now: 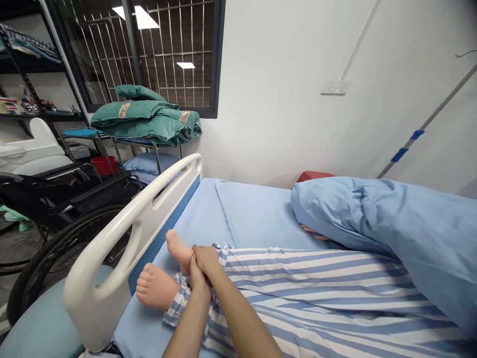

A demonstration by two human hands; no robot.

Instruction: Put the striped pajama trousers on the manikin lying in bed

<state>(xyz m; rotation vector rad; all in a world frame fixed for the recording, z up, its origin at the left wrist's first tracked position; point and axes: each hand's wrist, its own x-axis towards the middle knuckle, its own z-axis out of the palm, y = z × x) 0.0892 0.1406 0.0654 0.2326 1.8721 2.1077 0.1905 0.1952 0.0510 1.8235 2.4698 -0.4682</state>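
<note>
A figure with smooth, doll-like feet, apparently a manikin, lies on the bed in blue-and-white striped trousers (298, 268). My left hand (197, 276) is closed at the ankle of its far foot (179, 251), on the near side. Over the top of that same ankle, my right hand (206, 258) wraps with bent fingers, touching my left hand. The bunched trouser cuff sits against both hands. Closer to me, the other foot (156, 287) rests untouched on the sheet, toes up. My fingertips beneath the ankle are hidden.
A cream footboard (100, 258) borders the bed at left, with a wheelchair (74, 199) beyond it. A folded blue quilt (372, 219) covers the upper body, and part of a hand (315, 233) shows under its edge. Green bedding (149, 117) is piled by the window.
</note>
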